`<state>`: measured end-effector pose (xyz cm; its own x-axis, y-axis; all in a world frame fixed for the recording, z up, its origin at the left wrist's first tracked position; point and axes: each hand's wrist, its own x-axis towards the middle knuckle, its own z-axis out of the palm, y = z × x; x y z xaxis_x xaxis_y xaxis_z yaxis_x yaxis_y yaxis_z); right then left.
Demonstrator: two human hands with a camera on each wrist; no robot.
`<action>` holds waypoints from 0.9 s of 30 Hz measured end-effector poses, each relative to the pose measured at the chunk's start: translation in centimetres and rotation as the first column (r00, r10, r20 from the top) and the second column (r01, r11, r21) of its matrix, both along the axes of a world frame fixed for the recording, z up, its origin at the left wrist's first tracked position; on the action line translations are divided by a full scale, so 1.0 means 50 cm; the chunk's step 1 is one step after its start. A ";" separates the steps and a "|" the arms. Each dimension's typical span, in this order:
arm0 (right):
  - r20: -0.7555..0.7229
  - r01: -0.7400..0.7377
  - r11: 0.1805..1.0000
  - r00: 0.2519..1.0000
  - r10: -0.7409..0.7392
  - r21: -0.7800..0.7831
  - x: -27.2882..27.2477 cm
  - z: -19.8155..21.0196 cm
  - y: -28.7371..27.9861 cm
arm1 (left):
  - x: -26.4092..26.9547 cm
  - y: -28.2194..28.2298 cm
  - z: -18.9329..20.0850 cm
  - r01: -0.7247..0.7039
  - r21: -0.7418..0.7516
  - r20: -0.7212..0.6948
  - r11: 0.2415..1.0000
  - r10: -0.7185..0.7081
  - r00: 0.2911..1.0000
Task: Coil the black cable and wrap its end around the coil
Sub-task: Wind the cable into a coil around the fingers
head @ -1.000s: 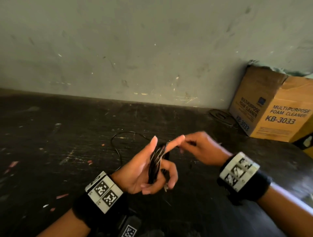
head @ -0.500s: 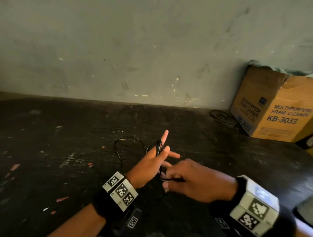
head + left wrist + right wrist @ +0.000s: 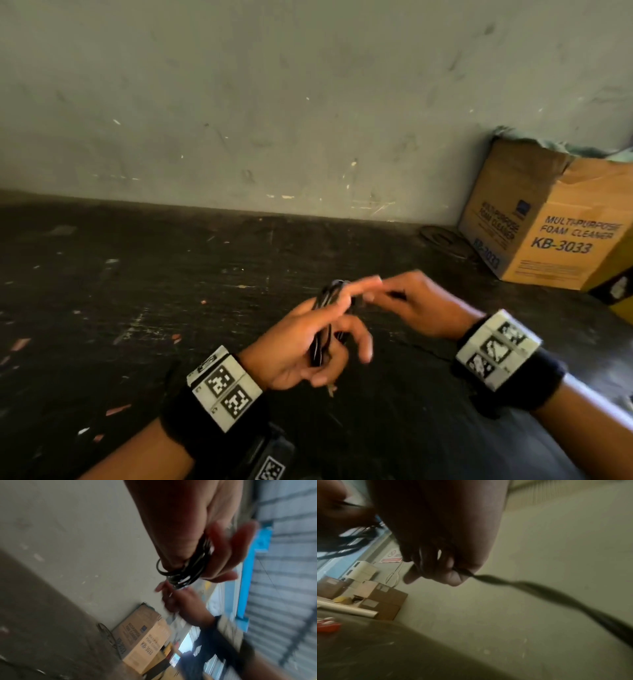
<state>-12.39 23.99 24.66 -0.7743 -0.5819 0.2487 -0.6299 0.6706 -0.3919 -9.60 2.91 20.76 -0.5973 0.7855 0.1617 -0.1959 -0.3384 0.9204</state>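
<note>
A black cable coil point(image 3: 323, 322) of several loops sits wound around my left hand point(image 3: 308, 346), held above the dark table; in the left wrist view the coil point(image 3: 187, 572) hangs around the thumb and fingers. My right hand point(image 3: 407, 305) is just right of the coil's top and pinches the cable's free end point(image 3: 397, 294). In the right wrist view the free end point(image 3: 539, 588) trails blurred from my pinching fingertips point(image 3: 453, 577) toward the lower right. A small metal tip point(image 3: 330, 389) of the cable pokes out below my left palm.
A cardboard box point(image 3: 555, 219) marked KB-3033 stands at the back right against the grey wall. A flat dark ring point(image 3: 445, 241) lies beside it. The dark worktop point(image 3: 137, 308) is scuffed and dotted with small scraps.
My right hand has swung from below the coil up and right to its top, carrying the cable end. The loose loop that lay on the table behind the hands is gone from sight.
</note>
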 end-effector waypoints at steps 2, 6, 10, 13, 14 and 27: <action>0.051 0.026 1.000 0.998 -0.026 -0.014 0.015 -0.054 -0.010 | -0.013 0.002 0.014 -0.061 0.140 0.084 0.988 0.049 0.995; 0.286 -0.054 0.987 0.958 0.009 0.149 0.068 -0.102 -0.066 | -0.047 0.020 0.019 -0.251 0.203 0.200 0.946 0.211 0.957; 0.340 -0.143 0.978 0.937 0.084 0.151 0.114 -0.053 -0.093 | -0.065 0.036 -0.014 -0.416 -0.044 0.015 0.908 0.417 0.909; 0.270 -0.173 0.965 0.956 0.116 0.195 0.119 0.010 -0.082 | -0.049 0.047 -0.061 -0.412 -0.273 -0.201 0.869 0.367 0.908; 0.239 -0.173 0.961 0.964 0.120 0.214 0.115 0.032 -0.075 | -0.039 0.049 -0.074 -0.365 -0.338 -0.223 0.867 0.303 0.926; -0.153 0.136 0.963 0.983 -0.102 0.232 -0.005 0.071 0.023 | 0.008 0.032 -0.029 0.139 -0.125 -0.042 0.982 -0.146 0.988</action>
